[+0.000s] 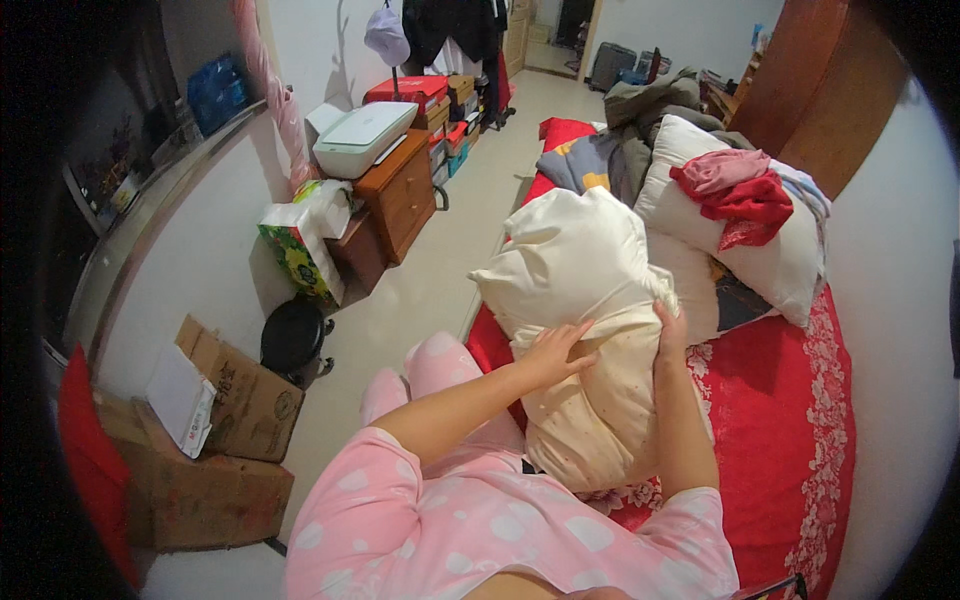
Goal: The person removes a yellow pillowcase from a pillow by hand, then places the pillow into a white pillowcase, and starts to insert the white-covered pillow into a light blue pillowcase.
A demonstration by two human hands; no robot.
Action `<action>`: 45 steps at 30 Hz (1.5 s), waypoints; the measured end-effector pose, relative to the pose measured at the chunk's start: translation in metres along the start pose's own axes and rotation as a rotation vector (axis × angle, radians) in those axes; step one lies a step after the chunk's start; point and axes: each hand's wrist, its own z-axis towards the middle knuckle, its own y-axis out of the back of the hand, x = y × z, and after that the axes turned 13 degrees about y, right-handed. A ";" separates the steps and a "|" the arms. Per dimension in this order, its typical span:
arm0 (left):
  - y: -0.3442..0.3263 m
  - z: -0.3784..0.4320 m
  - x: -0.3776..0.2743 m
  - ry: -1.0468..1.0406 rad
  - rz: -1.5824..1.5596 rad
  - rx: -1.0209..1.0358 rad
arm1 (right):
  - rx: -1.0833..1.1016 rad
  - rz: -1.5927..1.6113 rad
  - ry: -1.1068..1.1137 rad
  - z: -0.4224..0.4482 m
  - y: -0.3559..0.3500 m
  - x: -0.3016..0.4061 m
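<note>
A plump cream pillow (pixel 592 420) with small dots lies across my lap and the bed's edge. Its upper part is covered by smooth, shiny white fabric (pixel 570 247), bunched along the right side; whether this is a separate pillowcase I cannot tell. My left hand (pixel 553 354) rests on the pillow's near face where the two fabrics meet, its thumb and fingers apart. At the right edge, my right hand (pixel 670 330) grips the gathered fabric with the thumb in front. Its other fingers are mostly hidden.
A red floral bedsheet (pixel 765 420) covers the bed. Beyond lie a white pillow (pixel 675 180) bearing red and pink cloths (pixel 742 191), and a dark green blanket (pixel 652 105). To the left are a black wheeled stool (pixel 292 334), cardboard boxes (pixel 225 499), and a printer (pixel 365 136) on a wooden cabinet (pixel 401 191).
</note>
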 end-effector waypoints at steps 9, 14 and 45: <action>-0.024 0.031 -0.017 -0.002 -0.317 0.108 | 0.004 -0.408 0.198 0.021 -0.025 0.063; -0.025 0.041 0.013 0.153 -0.537 0.177 | 0.334 -0.662 -0.258 0.024 -0.038 0.039; 0.112 0.048 0.085 0.467 0.602 -0.340 | 0.595 -0.742 0.676 -0.052 -0.126 -0.051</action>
